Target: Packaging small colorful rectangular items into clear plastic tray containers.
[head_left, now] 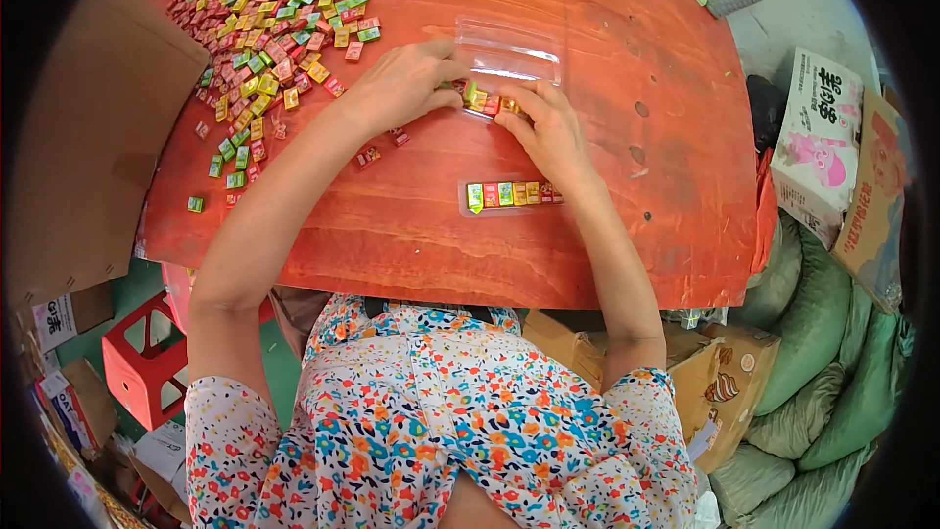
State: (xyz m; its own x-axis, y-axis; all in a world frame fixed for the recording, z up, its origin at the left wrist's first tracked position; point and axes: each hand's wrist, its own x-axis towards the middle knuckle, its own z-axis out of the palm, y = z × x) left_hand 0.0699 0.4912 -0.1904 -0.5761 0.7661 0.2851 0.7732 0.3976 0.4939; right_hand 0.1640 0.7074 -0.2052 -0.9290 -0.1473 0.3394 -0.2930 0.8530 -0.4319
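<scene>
Both my hands are at a short row of small wrapped sweets (482, 101) in red, yellow and green, near the middle of the table. My left hand (413, 86) is closed at the row's left end; its fingertips partly hide what they grip. At the right end, the thumb and forefinger of my right hand (550, 127) close round the last sweets. Just beyond the fingers is a clear plastic tray (509, 51). Closer to me, a second clear tray (509, 213) holds a filled row of sweets (506, 195), its right end beside my right forearm.
A big spread of loose wrapped sweets (284, 34) covers the far left of the red table (411, 245). A cardboard box (93, 118) stands at the left edge, a red stool (147, 362) below. Cartons (821, 137) and green sacks (818, 313) crowd the right side.
</scene>
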